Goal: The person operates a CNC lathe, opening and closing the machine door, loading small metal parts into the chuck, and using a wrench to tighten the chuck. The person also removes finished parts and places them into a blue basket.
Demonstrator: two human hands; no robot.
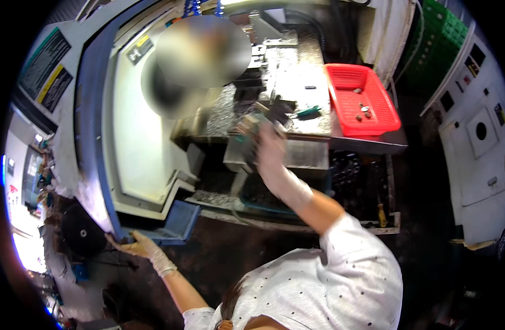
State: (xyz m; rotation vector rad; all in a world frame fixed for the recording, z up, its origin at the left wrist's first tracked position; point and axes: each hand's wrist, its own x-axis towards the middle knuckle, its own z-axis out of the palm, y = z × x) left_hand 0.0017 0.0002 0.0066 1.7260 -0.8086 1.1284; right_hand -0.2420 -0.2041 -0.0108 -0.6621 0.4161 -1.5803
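Observation:
My left hand (140,247), in a pale glove, is at the lower end of a blue-edged machine door (93,181). Its thumb and fingers straddle the door's edge. My right hand (271,157), gloved too, reaches over the front of the machine bed (302,69) and is smeared by motion. Its fingers close round something dark that I cannot make out. A dark blocky piece (280,110) shows just beyond that hand. Close by on the bed lies a small green-handled item (308,113).
A red plastic basket (340,104) with a few small parts stands right of the bed. Below the door hangs a blue tray (181,223). Metal chips (222,113) litter the machine. A white cabinet (478,148) stands far right. Blurred patches hide the upper middle.

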